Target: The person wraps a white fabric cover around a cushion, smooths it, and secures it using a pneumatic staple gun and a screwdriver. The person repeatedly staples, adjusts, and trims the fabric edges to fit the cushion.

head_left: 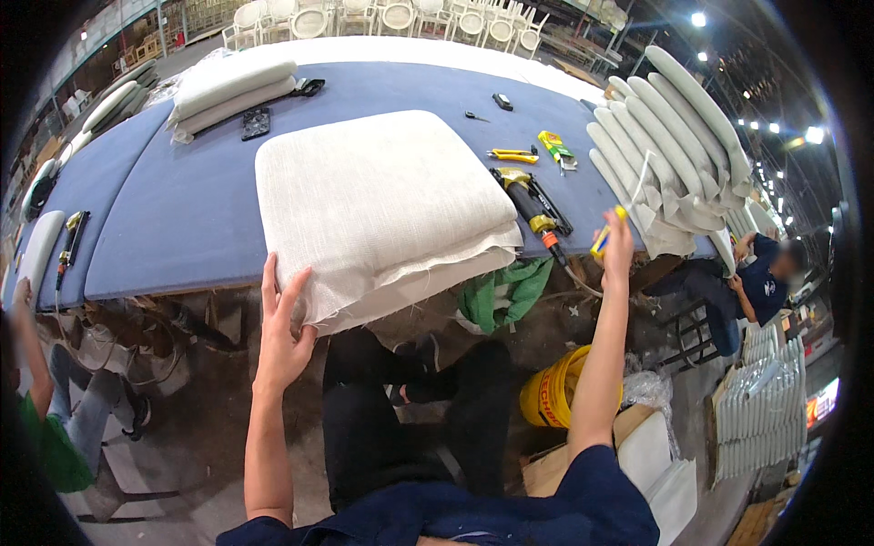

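Observation:
A seat cushion (387, 182) covered in off-white woven fabric lies on the blue padded table, its frayed cloth edge facing me. My left hand (287, 332) rests against the near left corner with fingers spread, touching the fabric. To the right of the cushion, my right hand (616, 247) is closed around a yellow-handled tool (622, 215). A long thin shaft points up from its handle; the exact kind is unclear. Between cushion and right hand lies a black and yellow pneumatic staple gun (531, 202) with an orange hose fitting.
Behind it are a yellow utility knife (513, 156) and a small yellow-green box (552, 144). Cushions stand stacked at right (669, 136) and lie at back left (232, 91). Green cloth (510, 296) hangs below the table edge; a yellow bucket (553, 387) stands below. People sit on both sides.

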`<state>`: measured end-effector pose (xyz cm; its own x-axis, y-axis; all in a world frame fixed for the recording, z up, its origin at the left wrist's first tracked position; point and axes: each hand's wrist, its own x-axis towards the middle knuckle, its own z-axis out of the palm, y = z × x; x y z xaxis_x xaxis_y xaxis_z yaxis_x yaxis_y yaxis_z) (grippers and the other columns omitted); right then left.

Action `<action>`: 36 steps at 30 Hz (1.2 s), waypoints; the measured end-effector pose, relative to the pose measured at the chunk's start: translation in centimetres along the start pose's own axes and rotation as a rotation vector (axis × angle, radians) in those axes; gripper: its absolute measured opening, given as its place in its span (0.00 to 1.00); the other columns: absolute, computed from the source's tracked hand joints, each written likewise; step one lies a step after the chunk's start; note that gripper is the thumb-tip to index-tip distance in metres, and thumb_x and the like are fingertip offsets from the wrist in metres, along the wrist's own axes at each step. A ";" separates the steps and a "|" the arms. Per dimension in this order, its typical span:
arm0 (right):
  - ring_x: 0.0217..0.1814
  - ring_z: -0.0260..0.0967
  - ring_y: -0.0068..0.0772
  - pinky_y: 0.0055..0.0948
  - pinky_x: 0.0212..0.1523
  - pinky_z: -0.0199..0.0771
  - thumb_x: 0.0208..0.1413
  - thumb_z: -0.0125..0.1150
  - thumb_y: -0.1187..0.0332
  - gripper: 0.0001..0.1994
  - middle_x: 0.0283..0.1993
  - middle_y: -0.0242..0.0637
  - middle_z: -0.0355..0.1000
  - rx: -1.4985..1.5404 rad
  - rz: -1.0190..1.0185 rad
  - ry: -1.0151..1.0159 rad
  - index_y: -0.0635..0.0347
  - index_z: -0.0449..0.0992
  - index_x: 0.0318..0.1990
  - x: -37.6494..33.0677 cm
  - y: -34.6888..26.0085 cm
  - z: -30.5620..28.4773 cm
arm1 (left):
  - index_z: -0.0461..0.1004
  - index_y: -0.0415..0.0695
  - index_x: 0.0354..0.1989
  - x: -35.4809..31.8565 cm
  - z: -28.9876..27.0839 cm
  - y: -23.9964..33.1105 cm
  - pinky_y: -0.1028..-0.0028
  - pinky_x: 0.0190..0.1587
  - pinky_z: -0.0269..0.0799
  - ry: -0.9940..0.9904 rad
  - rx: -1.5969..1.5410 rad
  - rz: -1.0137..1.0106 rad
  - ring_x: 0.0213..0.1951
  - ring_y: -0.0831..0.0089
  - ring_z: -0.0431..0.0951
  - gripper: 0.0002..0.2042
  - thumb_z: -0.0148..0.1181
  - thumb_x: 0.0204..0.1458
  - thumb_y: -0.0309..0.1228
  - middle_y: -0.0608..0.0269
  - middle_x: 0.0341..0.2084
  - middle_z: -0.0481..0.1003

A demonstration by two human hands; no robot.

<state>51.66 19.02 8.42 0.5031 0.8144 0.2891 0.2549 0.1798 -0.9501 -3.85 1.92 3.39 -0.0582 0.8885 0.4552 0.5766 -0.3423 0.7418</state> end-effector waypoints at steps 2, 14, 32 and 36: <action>0.33 0.75 0.40 0.39 0.36 0.76 0.68 0.57 0.46 0.26 0.35 0.39 0.78 -0.563 -0.164 -0.009 0.61 0.74 0.58 5.1 1.8 -1.2 | 0.69 0.52 0.70 0.1 0.7 -0.1 0.54 0.72 0.64 -0.002 0.002 0.010 0.78 0.43 0.51 0.45 0.55 0.37 0.07 0.48 0.80 0.40; 0.82 0.48 0.57 0.75 0.76 0.42 0.69 0.53 0.47 0.29 0.78 0.42 0.60 -1.235 -0.657 -0.246 0.41 0.64 0.74 3.5 5.6 11.0 | 0.70 0.56 0.68 2.9 7.5 1.2 0.49 0.69 0.70 0.269 0.148 0.187 0.76 0.36 0.52 0.46 0.59 0.35 0.05 0.42 0.79 0.36; 0.45 0.71 0.53 0.42 0.48 0.71 0.60 0.64 0.70 0.09 0.40 0.48 0.74 -0.248 -0.500 -0.559 0.68 0.79 0.42 -29.7 0.2 14.9 | 0.83 0.43 0.47 -8.0 9.3 -0.7 0.71 0.37 0.80 0.205 -0.379 0.076 0.35 0.63 0.84 0.19 0.53 0.52 0.12 0.45 0.60 0.76; 0.48 0.77 0.45 0.37 0.50 0.71 0.64 0.62 0.70 0.11 0.45 0.48 0.79 -0.425 -0.813 -0.564 0.68 0.80 0.48 -28.8 -2.2 16.5 | 0.75 0.52 0.63 -3.4 6.8 -3.1 0.67 0.40 0.82 0.320 -0.101 0.168 0.44 0.61 0.84 0.26 0.59 0.54 0.16 0.50 0.69 0.66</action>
<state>22.98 4.30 0.23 -0.3719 0.6939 0.6166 0.6619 0.6640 -0.3480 0.16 2.00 -3.82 -0.2311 0.6823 0.6935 0.5175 -0.5174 0.6815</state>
